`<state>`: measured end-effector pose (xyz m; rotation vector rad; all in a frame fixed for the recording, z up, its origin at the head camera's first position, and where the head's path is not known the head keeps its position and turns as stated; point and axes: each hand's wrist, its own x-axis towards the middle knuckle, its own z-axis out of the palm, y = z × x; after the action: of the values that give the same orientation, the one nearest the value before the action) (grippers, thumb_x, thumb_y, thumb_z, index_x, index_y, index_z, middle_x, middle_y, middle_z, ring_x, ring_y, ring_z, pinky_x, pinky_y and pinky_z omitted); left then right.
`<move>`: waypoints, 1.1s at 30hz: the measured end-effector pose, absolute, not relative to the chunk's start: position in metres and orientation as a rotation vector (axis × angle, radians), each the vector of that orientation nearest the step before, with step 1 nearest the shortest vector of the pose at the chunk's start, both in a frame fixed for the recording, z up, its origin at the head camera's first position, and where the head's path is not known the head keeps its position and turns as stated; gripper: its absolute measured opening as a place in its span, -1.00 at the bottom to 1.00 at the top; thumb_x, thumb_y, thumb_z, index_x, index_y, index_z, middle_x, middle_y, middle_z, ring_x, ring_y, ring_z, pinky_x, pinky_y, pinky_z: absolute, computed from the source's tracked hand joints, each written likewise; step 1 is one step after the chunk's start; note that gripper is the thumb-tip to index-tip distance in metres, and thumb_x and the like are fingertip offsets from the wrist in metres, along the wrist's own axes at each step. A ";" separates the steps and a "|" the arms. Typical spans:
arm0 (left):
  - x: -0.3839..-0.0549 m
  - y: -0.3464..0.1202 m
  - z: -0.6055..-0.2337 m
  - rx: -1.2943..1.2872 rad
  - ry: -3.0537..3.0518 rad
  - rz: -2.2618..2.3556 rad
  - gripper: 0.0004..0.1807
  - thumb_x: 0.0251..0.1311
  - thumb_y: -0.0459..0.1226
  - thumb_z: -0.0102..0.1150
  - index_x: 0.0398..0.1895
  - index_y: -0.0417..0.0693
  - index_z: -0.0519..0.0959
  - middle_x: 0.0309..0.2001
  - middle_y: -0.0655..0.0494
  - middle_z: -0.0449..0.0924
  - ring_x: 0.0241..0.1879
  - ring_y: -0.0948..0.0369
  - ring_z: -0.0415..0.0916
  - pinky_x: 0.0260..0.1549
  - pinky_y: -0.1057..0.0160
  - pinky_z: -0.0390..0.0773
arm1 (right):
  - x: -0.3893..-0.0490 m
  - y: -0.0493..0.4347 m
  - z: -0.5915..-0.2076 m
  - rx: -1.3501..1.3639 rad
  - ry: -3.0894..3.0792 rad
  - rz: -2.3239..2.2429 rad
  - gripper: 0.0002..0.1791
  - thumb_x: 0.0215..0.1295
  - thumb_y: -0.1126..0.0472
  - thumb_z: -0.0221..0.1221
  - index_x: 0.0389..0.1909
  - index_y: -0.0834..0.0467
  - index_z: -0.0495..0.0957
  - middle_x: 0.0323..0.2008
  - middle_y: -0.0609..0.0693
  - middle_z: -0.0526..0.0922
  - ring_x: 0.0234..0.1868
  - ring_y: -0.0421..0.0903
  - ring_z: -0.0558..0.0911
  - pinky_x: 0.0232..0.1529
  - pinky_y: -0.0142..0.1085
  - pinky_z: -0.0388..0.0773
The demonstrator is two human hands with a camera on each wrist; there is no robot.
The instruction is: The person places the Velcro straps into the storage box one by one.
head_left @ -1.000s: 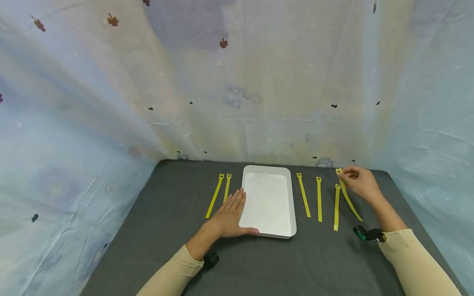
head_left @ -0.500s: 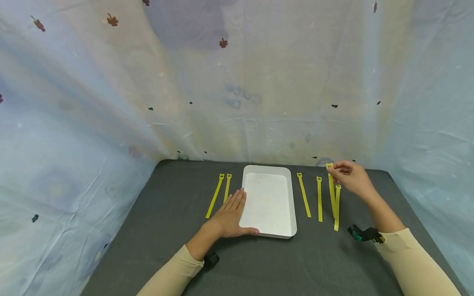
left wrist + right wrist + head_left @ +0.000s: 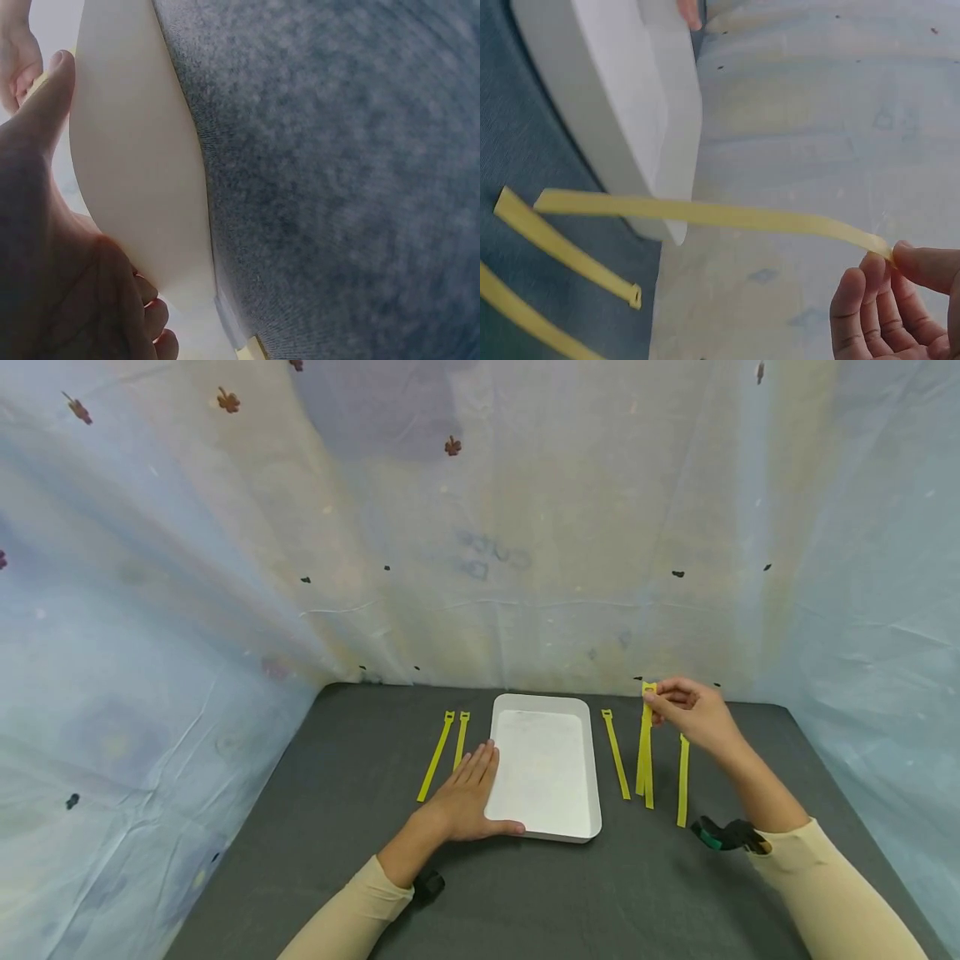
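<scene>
In the head view my right hand pinches a yellow cable tie near its slotted head. The tie hangs down over another cable tie and overlaps it. From the right wrist view, thumb and forefinger grip one end of the strap, which stretches out toward the tray. My left hand lies along the left side of a shallow white tray, fingers straight and together, thumb at its near edge. Up close, the left wrist view shows that hand against the tray's wall.
Left of the tray lie two yellow ties, one partly behind my left hand. On its right, one tie is beside the tray and another lies farther right. A dark grey table bears everything, with a patterned cloth hanging behind.
My right hand has moved left with the held tie, passing over the rightmost tie lying on the table to the one left of it. My left hand and the tray stay put.
</scene>
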<state>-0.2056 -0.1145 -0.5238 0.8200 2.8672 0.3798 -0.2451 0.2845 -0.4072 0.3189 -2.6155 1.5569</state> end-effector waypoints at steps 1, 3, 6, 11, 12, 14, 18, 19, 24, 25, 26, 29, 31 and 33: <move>-0.206 -0.114 -0.524 0.819 2.866 0.381 0.54 0.11 0.63 0.12 0.76 -0.23 -0.26 0.77 -0.15 -0.38 0.75 -0.05 -0.39 0.69 -0.10 -0.24 | -0.245 0.282 -0.406 0.332 -2.597 1.585 -0.60 0.62 0.05 0.25 0.10 0.35 0.57 -0.28 -0.03 0.78 -0.31 -0.15 0.75 -0.20 -0.37 0.72; -0.206 -0.115 -0.524 0.817 2.864 0.380 0.54 0.10 0.64 0.11 0.76 -0.23 -0.27 0.77 -0.14 -0.39 0.75 -0.03 -0.41 0.69 -0.08 -0.25 | -0.245 0.278 -0.405 0.361 -2.558 1.642 -0.62 0.62 0.10 0.25 0.10 0.38 0.56 -0.27 -0.07 0.78 -0.30 -0.13 0.76 -0.18 -0.36 0.74; -0.206 -0.115 -0.523 0.815 2.857 0.378 0.53 0.12 0.64 0.08 0.76 -0.22 -0.28 0.77 -0.13 -0.40 0.75 -0.01 -0.42 0.69 -0.07 -0.25 | -0.244 0.270 -0.403 0.413 -2.507 1.708 -0.64 0.62 0.16 0.24 0.11 0.42 0.55 -0.25 -0.08 0.79 -0.29 -0.13 0.78 -0.15 -0.34 0.76; -0.205 -0.114 -0.518 0.809 2.853 0.349 0.52 0.13 0.63 0.10 0.76 -0.24 -0.26 0.77 -0.16 -0.37 0.75 -0.04 -0.39 0.69 -0.09 -0.19 | -0.245 0.254 -0.405 0.472 -2.444 1.839 -0.63 0.62 0.20 0.24 0.13 0.46 0.52 -0.23 -0.09 0.79 -0.27 -0.11 0.78 -0.10 -0.32 0.77; -0.204 -0.113 -0.516 0.806 2.850 0.350 0.52 0.13 0.62 0.12 0.76 -0.24 -0.25 0.77 -0.17 -0.37 0.75 -0.05 -0.38 0.69 -0.09 -0.18 | -0.246 0.251 -0.406 0.475 -2.440 1.865 -0.63 0.62 0.20 0.24 0.14 0.45 0.51 -0.23 -0.09 0.79 -0.26 -0.11 0.78 -0.09 -0.31 0.77; -0.203 -0.112 -0.512 0.801 2.846 0.345 0.51 0.14 0.60 0.15 0.76 -0.25 -0.24 0.77 -0.18 -0.35 0.75 -0.06 -0.35 0.69 -0.08 -0.17 | -0.248 0.243 -0.408 0.474 -2.431 1.924 -0.62 0.62 0.19 0.24 0.14 0.45 0.51 -0.23 -0.09 0.80 -0.25 -0.10 0.78 -0.06 -0.29 0.77; -0.200 -0.111 -0.505 0.786 2.839 0.342 0.49 0.16 0.57 0.19 0.76 -0.25 -0.23 0.77 -0.17 -0.34 0.75 -0.06 -0.33 0.70 -0.03 -0.15 | -0.253 0.227 -0.414 0.474 -2.430 2.014 -0.63 0.61 0.20 0.25 0.15 0.43 0.51 -0.22 -0.08 0.81 -0.24 -0.12 0.79 -0.03 -0.25 0.78; -0.200 -0.111 -0.505 0.782 2.841 0.326 0.50 0.16 0.58 0.17 0.76 -0.24 -0.24 0.77 -0.16 -0.35 0.75 -0.05 -0.34 0.70 -0.02 -0.16 | -0.254 0.223 -0.416 0.485 -2.418 2.041 -0.64 0.61 0.22 0.25 0.14 0.44 0.50 -0.22 -0.08 0.81 -0.25 -0.13 0.80 -0.04 -0.25 0.78; -0.200 -0.109 -0.504 0.770 2.836 0.309 0.51 0.14 0.60 0.15 0.76 -0.24 -0.24 0.77 -0.16 -0.35 0.75 -0.05 -0.33 0.70 -0.01 -0.14 | -0.260 0.205 -0.425 0.532 -2.409 2.132 -0.69 0.60 0.27 0.24 0.12 0.44 0.50 -0.22 -0.01 0.82 -0.24 -0.12 0.81 -0.03 -0.19 0.79; -0.200 -0.108 -0.504 0.767 2.836 0.305 0.51 0.14 0.60 0.15 0.76 -0.24 -0.24 0.77 -0.16 -0.35 0.75 -0.06 -0.33 0.70 -0.01 -0.14 | -0.261 0.202 -0.426 0.532 -2.414 2.147 -0.69 0.60 0.27 0.24 0.12 0.43 0.50 -0.21 0.00 0.82 -0.24 -0.11 0.81 -0.03 -0.18 0.79; -0.200 -0.108 -0.504 0.765 2.835 0.308 0.51 0.14 0.60 0.16 0.76 -0.24 -0.24 0.77 -0.16 -0.35 0.75 -0.06 -0.32 0.70 -0.01 -0.14 | -0.262 0.199 -0.427 0.526 -2.421 2.170 -0.70 0.60 0.26 0.25 0.12 0.41 0.51 -0.20 0.02 0.82 -0.23 -0.10 0.82 -0.01 -0.17 0.79; -0.200 -0.108 -0.504 0.762 2.835 0.302 0.51 0.14 0.59 0.17 0.76 -0.25 -0.23 0.77 -0.17 -0.34 0.74 -0.07 -0.31 0.69 -0.03 -0.12 | -0.267 0.191 -0.429 0.527 -2.410 2.255 -0.71 0.60 0.27 0.25 0.12 0.40 0.50 -0.18 0.04 0.83 -0.20 -0.07 0.82 0.01 -0.16 0.79; -0.200 -0.108 -0.505 0.762 2.833 0.292 0.51 0.15 0.59 0.17 0.75 -0.26 -0.24 0.77 -0.17 -0.35 0.74 -0.07 -0.32 0.69 -0.04 -0.12 | -0.271 0.185 -0.432 0.516 -2.397 2.309 -0.73 0.59 0.29 0.25 0.12 0.39 0.50 -0.19 0.04 0.83 -0.20 -0.06 0.82 0.02 -0.14 0.79; -0.200 -0.108 -0.504 0.763 2.832 0.295 0.51 0.15 0.58 0.17 0.75 -0.27 -0.24 0.77 -0.18 -0.35 0.75 -0.07 -0.32 0.69 -0.04 -0.12 | -0.276 0.180 -0.436 0.506 -2.389 2.355 -0.72 0.59 0.30 0.25 0.12 0.39 0.50 -0.19 0.04 0.83 -0.19 -0.04 0.82 0.03 -0.13 0.79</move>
<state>-0.2002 -0.1083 -0.5043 0.7625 2.8315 0.2949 -0.2758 0.1802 -0.4360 0.5063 -2.3888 2.3547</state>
